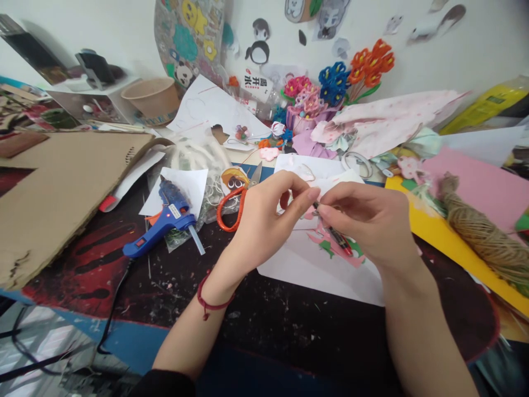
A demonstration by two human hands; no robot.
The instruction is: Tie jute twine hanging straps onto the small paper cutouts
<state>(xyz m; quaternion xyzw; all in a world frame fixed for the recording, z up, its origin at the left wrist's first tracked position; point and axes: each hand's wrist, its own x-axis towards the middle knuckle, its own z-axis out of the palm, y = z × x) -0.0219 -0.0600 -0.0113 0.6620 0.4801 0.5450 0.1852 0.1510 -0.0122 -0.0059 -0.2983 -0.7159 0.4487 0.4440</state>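
Note:
My left hand point(273, 212), with a red cord bracelet point(215, 300) at the wrist, pinches a tiny dark item point(316, 204) between thumb and index finger. Fingertips of my right hand point(363, 218) close on the same spot from the other side; the item is too small to name. Below them, pink and green paper scraps point(326, 247) and a dark pen with a red end point(341, 241) lie on white paper point(297, 270). Scissors with orange handles point(231, 212) rest just left of my left hand.
A blue glue gun point(161, 226) and cardboard point(74, 187) are on the left. Behind my hands stand yarn-like flowers point(301, 94) amid papers. Twine point(483, 231) lies on the right over yellow paper point(425, 220). A black cord point(118, 303) runs off the front edge.

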